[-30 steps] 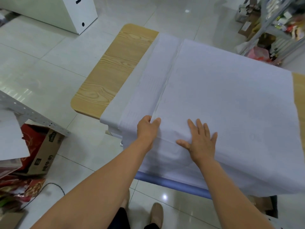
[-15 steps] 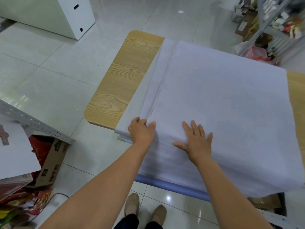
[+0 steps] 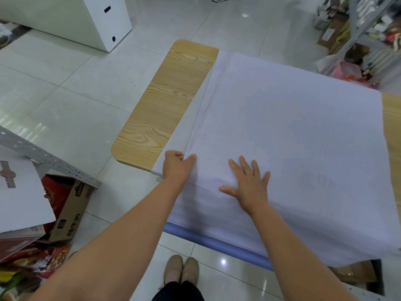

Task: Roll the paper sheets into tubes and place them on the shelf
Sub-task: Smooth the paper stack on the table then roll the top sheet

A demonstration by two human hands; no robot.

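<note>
Separating a sheet (image 3: 293, 137): left hand (image 3: 178, 165) pinches what seems its edge, right hand (image 3: 247, 185) lies flat, fingers spread, pinning the stack (image 3: 208, 216); next, peel it free and curl it

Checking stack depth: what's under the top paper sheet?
More white sheets, edges stepped out on its left, on the wooden table. Left hand pinches the top sheet at its edge; right hand lies flat on it. Sheet count hidden.

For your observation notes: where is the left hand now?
In the head view, the left hand grips the near left edge of the white paper sheets, beside the bare light wooden tabletop.
</note>
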